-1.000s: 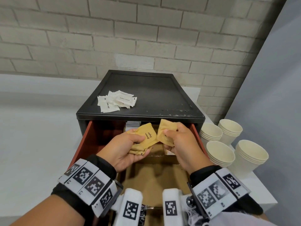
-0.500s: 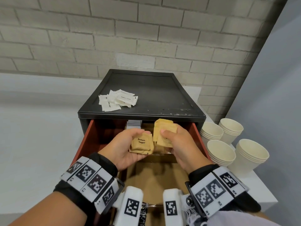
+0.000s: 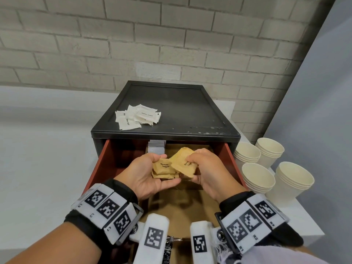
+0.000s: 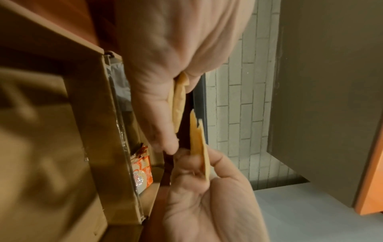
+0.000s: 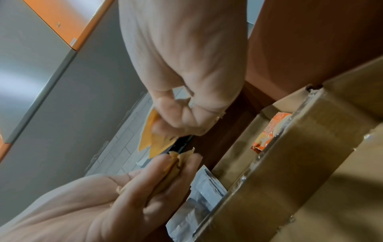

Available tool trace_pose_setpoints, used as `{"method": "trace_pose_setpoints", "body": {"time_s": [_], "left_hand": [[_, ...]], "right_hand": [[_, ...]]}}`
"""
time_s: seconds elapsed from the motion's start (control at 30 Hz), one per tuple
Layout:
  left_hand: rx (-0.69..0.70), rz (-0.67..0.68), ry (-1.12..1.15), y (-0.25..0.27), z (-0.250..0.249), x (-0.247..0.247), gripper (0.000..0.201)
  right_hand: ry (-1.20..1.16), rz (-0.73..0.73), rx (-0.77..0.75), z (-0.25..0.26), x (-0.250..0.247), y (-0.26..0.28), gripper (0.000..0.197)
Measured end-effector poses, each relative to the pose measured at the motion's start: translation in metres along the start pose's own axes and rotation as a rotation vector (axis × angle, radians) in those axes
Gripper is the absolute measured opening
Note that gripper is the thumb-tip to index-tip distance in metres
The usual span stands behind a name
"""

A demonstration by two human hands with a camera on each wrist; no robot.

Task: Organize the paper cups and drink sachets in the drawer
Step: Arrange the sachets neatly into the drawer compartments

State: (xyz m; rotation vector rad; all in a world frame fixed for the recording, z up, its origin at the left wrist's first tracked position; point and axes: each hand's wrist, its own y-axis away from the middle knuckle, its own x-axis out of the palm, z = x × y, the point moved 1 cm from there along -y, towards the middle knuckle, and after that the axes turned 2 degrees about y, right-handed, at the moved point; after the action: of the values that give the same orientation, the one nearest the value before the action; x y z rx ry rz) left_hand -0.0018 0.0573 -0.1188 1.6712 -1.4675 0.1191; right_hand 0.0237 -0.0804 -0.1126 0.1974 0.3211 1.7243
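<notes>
Both hands hover over the open red drawer. My left hand cups a small stack of brown sugar sachets, thumb on top. My right hand pinches a few more brown sachets, whose edge overlaps the stack. In the left wrist view the left hand grips the stack, while the right hand pinches thin sachets. The right wrist view shows the right hand pinching sachets above the left hand's stack. Stacked paper cups stand right of the cabinet.
White sugar sachets lie on the black cabinet top. Cardboard dividers split the drawer. Silver sachets fill a back compartment and orange sachets sit beside them. A brick wall stands behind.
The left hand has squared its fanned sachets into a stack. The right hand has tilted its sachets over and brought them against that stack. Both hands stay above the drawer.
</notes>
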Motion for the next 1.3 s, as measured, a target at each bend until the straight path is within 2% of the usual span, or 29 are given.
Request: {"method": "trace_pose_setpoints", "body": {"time_s": [0.1, 0.3, 0.4, 0.53, 0.7, 0.83, 1.0, 1.07, 1.17, 1.3], "left_hand": [[0.014, 0.083, 0.024, 0.003, 0.000, 0.002, 0.027], [0.051, 0.138, 0.001, 0.005, 0.001, 0.005, 0.041], [0.045, 0.175, 0.031, 0.005, 0.000, 0.006, 0.045], [0.053, 0.215, 0.030, 0.004, -0.001, 0.004, 0.041], [0.081, 0.198, 0.039, 0.003, -0.001, 0.002, 0.041], [0.105, 0.204, 0.092, 0.002, -0.004, -0.001, 0.051], [0.152, 0.188, 0.141, 0.004, -0.006, 0.000, 0.048], [0.159, 0.141, 0.127, 0.000, -0.006, -0.002, 0.049], [0.119, 0.103, 0.080, -0.004, -0.002, -0.002, 0.055], [0.096, 0.075, 0.017, -0.002, 0.002, 0.003, 0.050]], "right_hand": [[-0.056, 0.051, -0.010, -0.001, 0.001, 0.001, 0.012], [0.194, 0.027, -0.088, -0.008, 0.004, -0.001, 0.014], [0.155, 0.098, -0.057, -0.009, 0.004, -0.002, 0.023], [0.136, 0.174, -0.039, -0.010, 0.006, -0.001, 0.019], [0.099, 0.193, -0.084, -0.008, 0.007, 0.001, 0.028], [0.086, 0.130, -0.135, -0.005, 0.003, 0.002, 0.020], [-0.151, 0.051, -0.132, 0.003, -0.006, 0.001, 0.012], [-0.181, 0.093, -0.125, 0.003, -0.006, 0.002, 0.015], [-0.047, 0.194, -0.085, -0.004, 0.004, 0.003, 0.022], [0.056, 0.246, -0.026, -0.009, 0.010, 0.001, 0.024]]}}
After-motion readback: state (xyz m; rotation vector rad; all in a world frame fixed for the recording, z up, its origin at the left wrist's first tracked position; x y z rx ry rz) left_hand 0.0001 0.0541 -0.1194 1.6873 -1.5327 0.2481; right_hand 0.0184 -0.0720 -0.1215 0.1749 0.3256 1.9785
